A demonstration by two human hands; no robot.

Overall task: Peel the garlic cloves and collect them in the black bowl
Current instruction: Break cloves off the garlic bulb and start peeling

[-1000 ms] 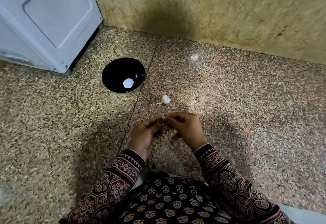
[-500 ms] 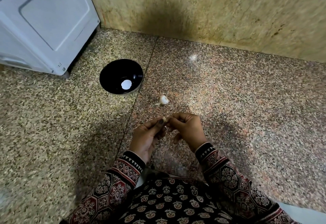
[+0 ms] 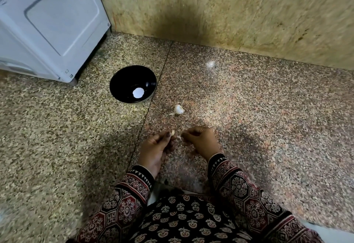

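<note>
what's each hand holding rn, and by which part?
Left hand pinches a garlic clove by its lower end, with the tip sticking out above the thumb. Right hand pinches a strip of peel by one end.

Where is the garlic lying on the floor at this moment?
In the head view the garlic lies mid-frame on the floor, just right of the black bowl, beyond the left hand.

One black bowl [image 3: 122, 78]. One white round patch [image 3: 138, 92] inside it, can't tell what. One garlic piece [image 3: 178, 109] loose on floor [image 3: 249, 108]. One clove [image 3: 172, 133], pinched by left hand [image 3: 155, 147]. One peel strip [image 3: 179, 137], pinched by right hand [image 3: 201, 141]. Two hands in all, two patterned sleeves [image 3: 124, 204]. One white appliance [image 3: 47, 22].
</note>
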